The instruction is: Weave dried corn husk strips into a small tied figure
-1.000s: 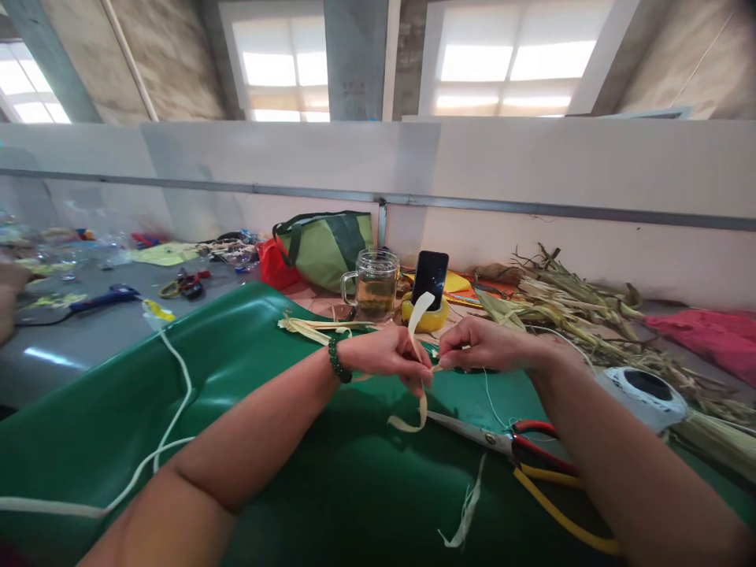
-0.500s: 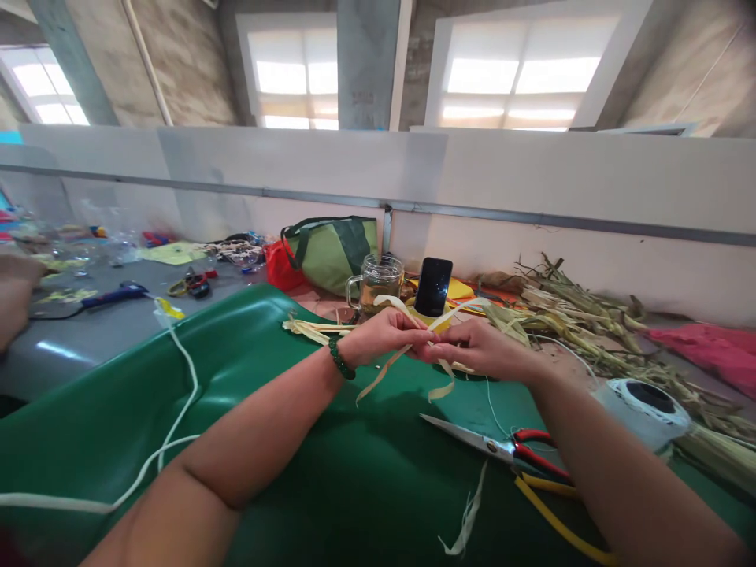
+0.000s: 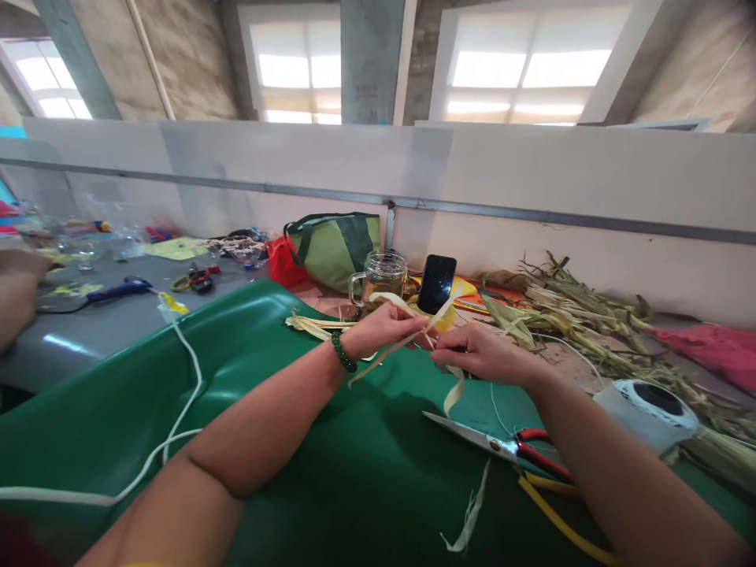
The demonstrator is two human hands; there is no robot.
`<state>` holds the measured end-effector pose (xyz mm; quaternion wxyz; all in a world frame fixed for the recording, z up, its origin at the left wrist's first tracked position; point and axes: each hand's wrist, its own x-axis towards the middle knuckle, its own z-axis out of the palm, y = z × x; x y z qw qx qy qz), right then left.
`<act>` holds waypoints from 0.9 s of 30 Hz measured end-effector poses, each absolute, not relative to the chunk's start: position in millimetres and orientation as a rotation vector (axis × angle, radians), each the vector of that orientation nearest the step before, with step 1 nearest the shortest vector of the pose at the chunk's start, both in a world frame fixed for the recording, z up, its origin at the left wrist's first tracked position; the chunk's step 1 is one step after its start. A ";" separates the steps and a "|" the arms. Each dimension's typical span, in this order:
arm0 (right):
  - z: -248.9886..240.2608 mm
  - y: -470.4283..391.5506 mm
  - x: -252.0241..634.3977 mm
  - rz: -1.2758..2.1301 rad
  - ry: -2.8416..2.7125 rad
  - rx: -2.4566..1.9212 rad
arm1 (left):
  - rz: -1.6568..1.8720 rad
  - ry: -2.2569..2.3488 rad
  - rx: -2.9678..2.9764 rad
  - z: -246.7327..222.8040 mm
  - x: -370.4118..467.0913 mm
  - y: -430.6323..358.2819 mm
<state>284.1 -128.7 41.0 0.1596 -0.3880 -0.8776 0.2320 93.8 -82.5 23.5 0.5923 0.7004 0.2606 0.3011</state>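
Pale strips of dried husk (image 3: 390, 351) cross between my two hands above the green mat (image 3: 354, 472). My left hand (image 3: 383, 329), with a green bead bracelet at its wrist, pinches the strips where they cross. In my right hand (image 3: 476, 352), the fingers are closed on a strip whose curled end (image 3: 454, 392) hangs below. Under the hands lie scissors (image 3: 496, 446) with red handles, and a loose husk scrap (image 3: 471, 512) is nearer to me. A bundle of husk strips (image 3: 319, 325) rests behind my left wrist.
Behind my hands stand a glass mug (image 3: 383, 276), a phone (image 3: 437, 283) and a green bag (image 3: 336, 248). Dried husks (image 3: 567, 307) are heaped at the right, near a white roll (image 3: 646, 413). A glue gun (image 3: 118, 291) lies left; another person's hand (image 3: 17, 295) is at the left edge.
My hands have moved slightly apart, the right one shifting right. The strips between them have changed position, and one hanging end dangles lower. The scissors have not moved on the mat.
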 end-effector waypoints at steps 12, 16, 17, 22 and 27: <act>38.4 -126.2 285.8 0.724 -2.483 -1.157 | 0.764 0.643 1.816 28.6 92.7 -85.1; 35.7 -122.0 288.1 0.693 -2.365 -1.223 | 0.885 0.673 1.810 23.4 93.8 -79.1; 34.6 -120.8 287.8 0.644 -2.298 -1.235 | 0.888 0.666 1.819 22.0 94.3 -78.2; 29.6 -119.0 279.6 0.522 -2.054 -1.123 | 0.805 0.581 1.862 16.2 99.7 -82.6; 28.5 -118.1 276.3 0.482 -1.945 -1.096 | 0.803 0.568 1.861 16.6 101.4 -86.7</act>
